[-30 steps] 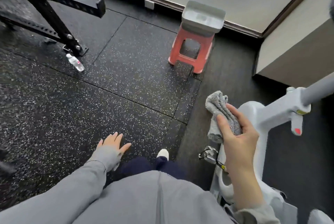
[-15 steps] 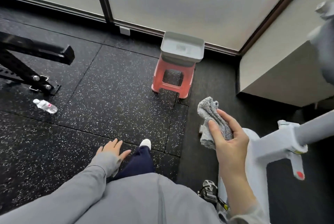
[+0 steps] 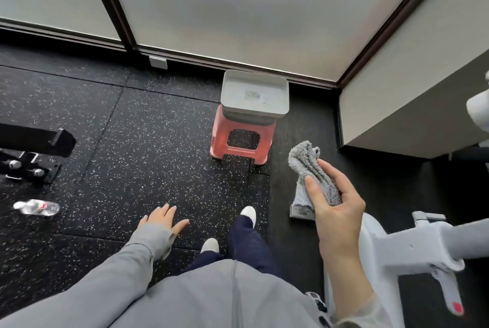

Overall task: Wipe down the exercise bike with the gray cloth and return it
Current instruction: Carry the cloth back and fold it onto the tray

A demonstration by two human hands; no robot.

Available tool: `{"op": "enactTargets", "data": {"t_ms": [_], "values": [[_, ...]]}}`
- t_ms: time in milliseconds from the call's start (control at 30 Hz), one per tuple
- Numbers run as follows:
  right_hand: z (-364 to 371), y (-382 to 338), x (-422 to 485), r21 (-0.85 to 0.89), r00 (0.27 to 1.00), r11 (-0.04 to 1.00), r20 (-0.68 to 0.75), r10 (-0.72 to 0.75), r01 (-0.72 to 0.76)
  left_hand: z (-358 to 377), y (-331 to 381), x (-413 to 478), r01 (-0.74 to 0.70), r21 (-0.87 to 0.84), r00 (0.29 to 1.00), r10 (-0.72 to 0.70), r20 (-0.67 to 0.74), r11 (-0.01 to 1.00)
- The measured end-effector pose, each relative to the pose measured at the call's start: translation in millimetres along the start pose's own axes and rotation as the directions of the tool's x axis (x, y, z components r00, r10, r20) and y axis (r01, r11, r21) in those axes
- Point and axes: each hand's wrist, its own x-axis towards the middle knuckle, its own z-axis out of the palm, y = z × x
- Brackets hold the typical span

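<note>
Gripping the gray cloth, the right hand is holding it bunched between thumb and fingers, raised above the dark floor mat just left of the white exercise bike. The cloth's upper fold is sticking out past the fingertips, and its lower end is hanging down behind the palm. The left hand is hanging at the person's side with its grip apart, fingers spread and holding nothing, its wrist half covered by a gray sleeve. Ahead, a gray plastic bin is sitting on top of a red plastic stool close to the frosted glass wall (the cloth is well apart from it, nearer the camera and to the right). A clear water bottle is lying on its side on the speckled rubber floor at far left, near the black frame of a weight rack. Two white shoes are showing below dark trousers.
</note>
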Motion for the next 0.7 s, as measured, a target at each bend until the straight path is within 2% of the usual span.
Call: {"op": "enactTargets", "data": {"t_ms": [300, 500, 700], "values": [[21, -3, 136, 0.051, 0.999, 0.999, 0.031, -0.010, 0.009, -73, 55, 73, 0.068, -0.042, 0.997, -0.069, -0.022, 0.997], [25, -11, 228, 0.084, 0.997, 0.996, 0.074, -0.015, 0.009, -140, 112, 113, 0.029, -0.013, 0.996, -0.030, -0.082, 0.999], [37, -12, 289, 0.089, 0.994, 0.996, 0.109, -0.018, 0.008, -191, 148, 143, 0.046, -0.029, 0.991, -0.050, -0.125, 0.999]]}}
